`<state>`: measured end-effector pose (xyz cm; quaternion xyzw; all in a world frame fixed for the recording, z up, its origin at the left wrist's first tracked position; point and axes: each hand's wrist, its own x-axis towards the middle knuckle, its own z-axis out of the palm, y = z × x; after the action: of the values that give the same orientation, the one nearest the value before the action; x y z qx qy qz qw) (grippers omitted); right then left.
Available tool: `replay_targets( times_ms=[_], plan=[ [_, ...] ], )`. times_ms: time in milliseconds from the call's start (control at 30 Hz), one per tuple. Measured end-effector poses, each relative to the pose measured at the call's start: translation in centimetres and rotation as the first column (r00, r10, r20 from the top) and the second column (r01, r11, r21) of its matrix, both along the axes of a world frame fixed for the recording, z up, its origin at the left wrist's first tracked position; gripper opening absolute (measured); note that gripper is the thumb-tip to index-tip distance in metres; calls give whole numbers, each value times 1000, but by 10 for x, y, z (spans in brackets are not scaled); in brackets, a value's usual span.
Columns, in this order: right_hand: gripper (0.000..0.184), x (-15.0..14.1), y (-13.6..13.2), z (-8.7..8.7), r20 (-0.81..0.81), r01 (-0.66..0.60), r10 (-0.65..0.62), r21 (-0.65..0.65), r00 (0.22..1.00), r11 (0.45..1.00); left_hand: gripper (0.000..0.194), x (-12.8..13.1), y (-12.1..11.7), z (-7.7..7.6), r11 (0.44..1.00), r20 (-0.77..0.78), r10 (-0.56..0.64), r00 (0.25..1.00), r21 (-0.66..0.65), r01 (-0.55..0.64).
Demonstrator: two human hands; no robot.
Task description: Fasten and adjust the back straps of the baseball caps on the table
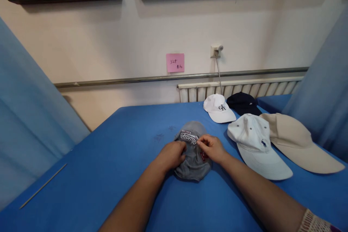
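Observation:
A grey baseball cap [191, 168] with white "Always" lettering and a small red patch lies on the blue-covered bed, its brim pointing away from me. My left hand [172, 155] is closed on the cap's left side, its fingers curled against the fabric below the lettering. Over the right end of the lettering, my right hand [212, 148] makes a pinch with thumb and forefinger; whatever is between the tips is too small to make out. Dark loose threads [159, 137] lie on the sheet left of the cap.
To the right are a white cap [217, 107], a black cap [241, 103], a pale cap with a horse logo [251, 141] and a beige cap [296, 141]. A thin stick [43, 185] lies at left. Blue curtains [24, 116] flank the bed; a radiator [250, 87] stands behind.

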<state>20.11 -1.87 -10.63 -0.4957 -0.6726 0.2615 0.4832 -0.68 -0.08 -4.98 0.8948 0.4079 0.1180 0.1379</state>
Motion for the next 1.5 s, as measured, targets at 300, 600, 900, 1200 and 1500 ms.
replay_targets(
  times_ms=[300, 600, 900, 1200, 1500],
  plan=[
    [20, 4, 9, -11, -74, 78, -83, -60, 994, 995, 16, 0, -3, 22, 999, 314, 34, 949, 4, -37],
    [33, 3, -1, 7, -59, -11, 18, 111, 998, 994, 10, -7, -10, 48, 993, 544, 82, 835, 25, -114],
    [7, -2, -9, 16, 38, -20, 12, 220, 999, 975, 10, -10, -12, 50, 986, 509, 56, 859, 105, -127],
    [5, -4, -46, 53, 228, -199, 142, 248, 963, 948, 10, -15, -5, 46, 975, 507, 63, 860, 153, -161],
    [37, 0, -18, 28, 288, -102, 82, 54, 954, 993, 13, -18, -5, 50, 976, 420, 43, 906, 175, -128]
  ],
)
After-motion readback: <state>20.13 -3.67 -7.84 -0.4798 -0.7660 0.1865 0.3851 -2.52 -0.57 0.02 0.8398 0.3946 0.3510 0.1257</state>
